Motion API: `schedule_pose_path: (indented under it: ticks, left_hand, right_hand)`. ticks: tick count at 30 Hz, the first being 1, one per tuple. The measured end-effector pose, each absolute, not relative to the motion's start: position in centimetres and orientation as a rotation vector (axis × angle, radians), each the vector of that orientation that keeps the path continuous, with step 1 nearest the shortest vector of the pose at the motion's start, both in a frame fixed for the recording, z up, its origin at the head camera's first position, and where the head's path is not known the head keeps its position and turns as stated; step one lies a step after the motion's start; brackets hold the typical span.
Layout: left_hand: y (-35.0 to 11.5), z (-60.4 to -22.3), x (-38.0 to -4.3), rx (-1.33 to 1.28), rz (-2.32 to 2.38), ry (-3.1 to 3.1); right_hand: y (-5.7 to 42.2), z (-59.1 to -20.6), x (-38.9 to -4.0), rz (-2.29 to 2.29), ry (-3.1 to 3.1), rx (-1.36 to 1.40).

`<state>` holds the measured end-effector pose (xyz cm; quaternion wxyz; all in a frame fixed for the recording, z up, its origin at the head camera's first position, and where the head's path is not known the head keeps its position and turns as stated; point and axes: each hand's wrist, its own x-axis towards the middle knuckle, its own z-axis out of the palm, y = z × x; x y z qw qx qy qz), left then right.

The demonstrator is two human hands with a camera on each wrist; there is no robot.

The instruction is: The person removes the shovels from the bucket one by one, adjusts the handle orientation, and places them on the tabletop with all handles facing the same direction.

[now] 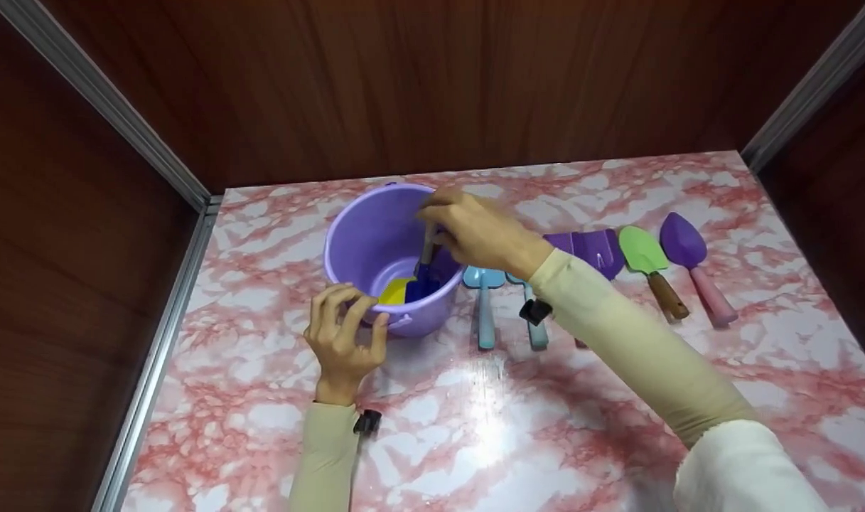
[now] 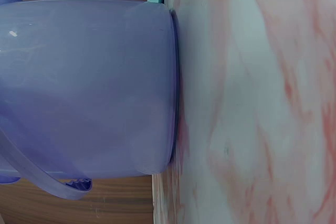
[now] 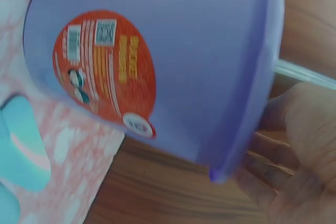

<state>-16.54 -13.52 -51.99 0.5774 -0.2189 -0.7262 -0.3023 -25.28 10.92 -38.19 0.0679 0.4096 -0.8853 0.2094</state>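
A purple bucket [image 1: 361, 220] stands upright on the marbled table. My left hand [image 1: 343, 345] grips its near left rim, with the fingers over the edge and the thumb at the outer side. Over the far right rim reaches my right hand [image 1: 475, 227], holding the pale handle of a small blue hand shovel [image 1: 423, 282], whose head is down inside the bucket. A yellow piece [image 1: 395, 291] lies at the bucket's bottom beside it; its full shape is hidden. In the right wrist view, the bucket [image 3: 184, 66] carries an orange label, and my right hand [image 3: 299, 156] is at the rim.
Right of the bucket lie two light blue garden tools [image 1: 485, 313], a purple wide-headed tool [image 1: 599, 252], a green trowel [image 1: 642, 249] with a brown handle and a purple trowel [image 1: 683, 240] with a pink handle. Brown wood panels [image 1: 432, 85] enclose the table's back and sides.
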Motion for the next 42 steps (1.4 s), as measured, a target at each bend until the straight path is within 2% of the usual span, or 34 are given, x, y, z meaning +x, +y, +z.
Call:
schedule_pose_path:
  ticks: [11,16,27,42]
  left_hand:
    - [-13.4,-52.0,-16.5,-0.507,-0.712,-1.694]
    - [-13.4,-51.8,-16.5,-0.516,-0.693,-1.706]
    - [-13.8,-51.5,-16.4,-0.534,-0.645,-1.722]
    - [-14.7,-50.5,-16.3,-0.697,-0.616,-1.673]
  right_hand:
    - [8.0,-38.9,-26.0,0.396,-2.816,1.326]
    - [6.5,-39.7,-26.2,0.061,-2.743,1.378]
    - [3.9,-40.8,-26.2,-0.636,-2.721,1.23]
    - [4.3,-39.3,-25.6,-0.619,-2.667,1.18]
